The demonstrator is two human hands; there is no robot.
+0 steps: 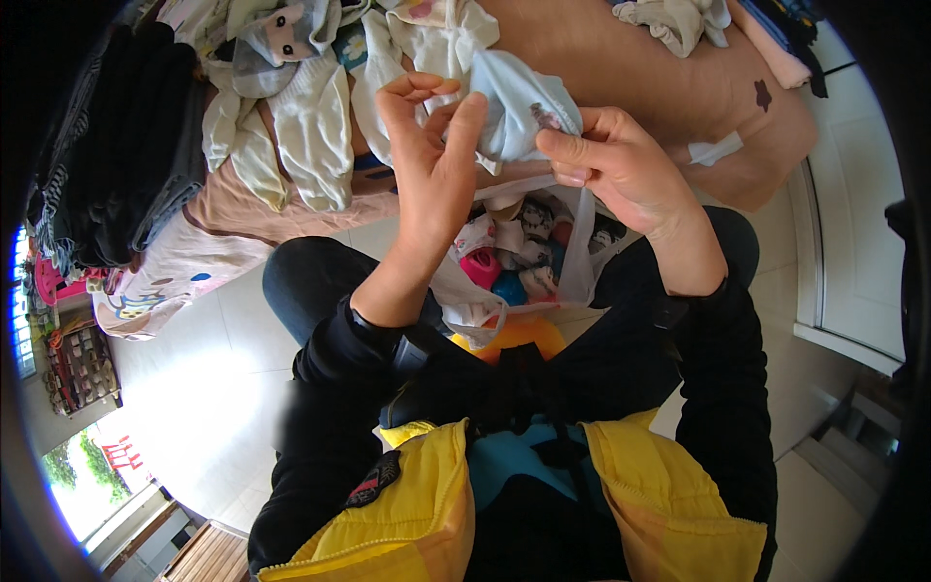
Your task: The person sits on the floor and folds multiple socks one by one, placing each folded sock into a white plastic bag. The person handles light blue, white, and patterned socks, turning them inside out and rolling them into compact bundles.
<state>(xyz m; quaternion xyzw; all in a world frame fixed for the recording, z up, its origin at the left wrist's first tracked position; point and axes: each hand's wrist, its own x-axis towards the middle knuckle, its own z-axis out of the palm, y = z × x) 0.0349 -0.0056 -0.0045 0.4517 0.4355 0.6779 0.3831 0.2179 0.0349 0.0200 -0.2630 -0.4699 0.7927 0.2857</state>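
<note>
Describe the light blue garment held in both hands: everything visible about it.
The light blue garment is a small piece of soft, thin-looking fabric with a small dark printed patch near its right edge. It hangs crumpled and partly folded above a bag of small clothes. The left hand has fingers against its left side; the right hand pinches its right edge between thumb and fingers. Its full shape cannot be made out.
</note>
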